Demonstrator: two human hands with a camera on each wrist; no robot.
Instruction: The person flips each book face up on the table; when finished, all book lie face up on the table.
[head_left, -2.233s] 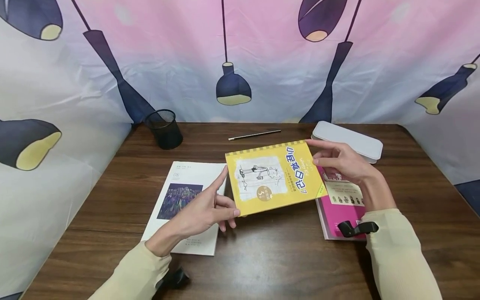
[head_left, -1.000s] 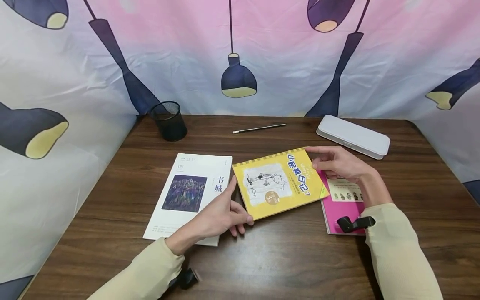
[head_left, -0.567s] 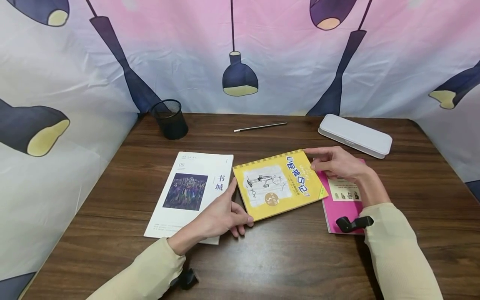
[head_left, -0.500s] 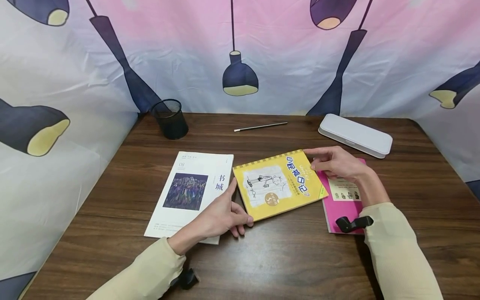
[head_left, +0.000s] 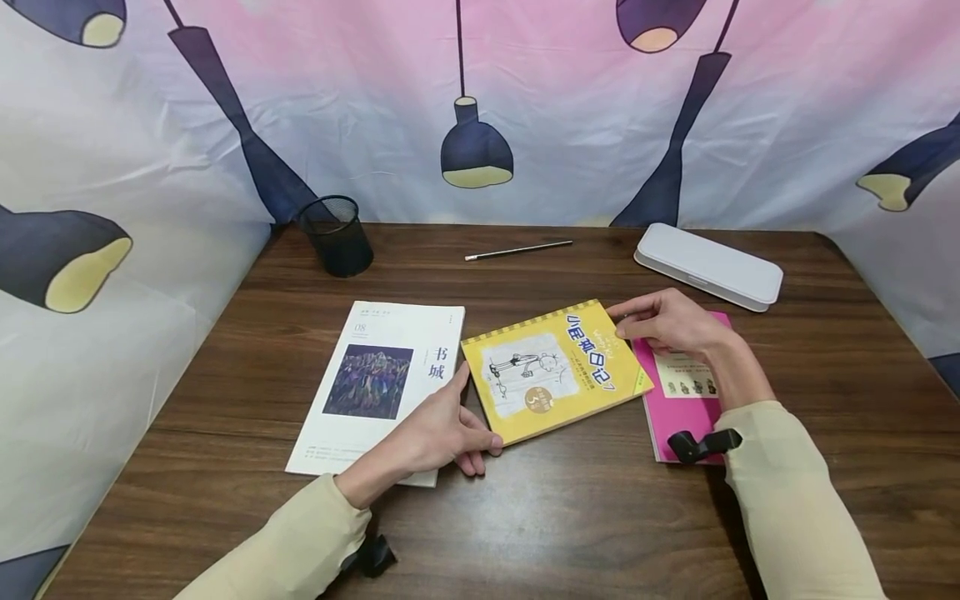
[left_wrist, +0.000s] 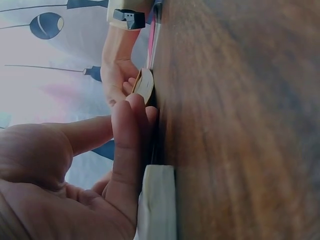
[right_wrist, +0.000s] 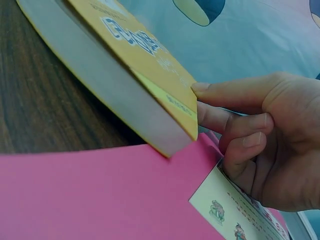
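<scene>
A yellow paperback book (head_left: 551,371) with a cartoon figure on its cover lies face up and askew at the middle of the table. My left hand (head_left: 442,429) holds its left edge, thumb at the near corner and index finger along the side. At the far right corner, my right hand (head_left: 678,325) pinches the book between thumb and fingers. In the right wrist view, the yellow book's corner (right_wrist: 175,120) overlaps a pink book (right_wrist: 100,195). Under my left forearm lies a white book (head_left: 322,437) with a dark picture. My left fingers partly hide the yellow book in the left wrist view.
A black mesh pen cup (head_left: 337,246) stands at the back left. Near the back edge lies a pencil (head_left: 519,250). A white case (head_left: 708,265) sits at the back right, beyond the pink book. A printed cloth (head_left: 555,108) hangs behind the wooden table.
Both hands have lowered the yellow book from a raised, tilted position toward the tabletop. In the last half second it has shifted slightly left and nearer, and both hands still hold it.
</scene>
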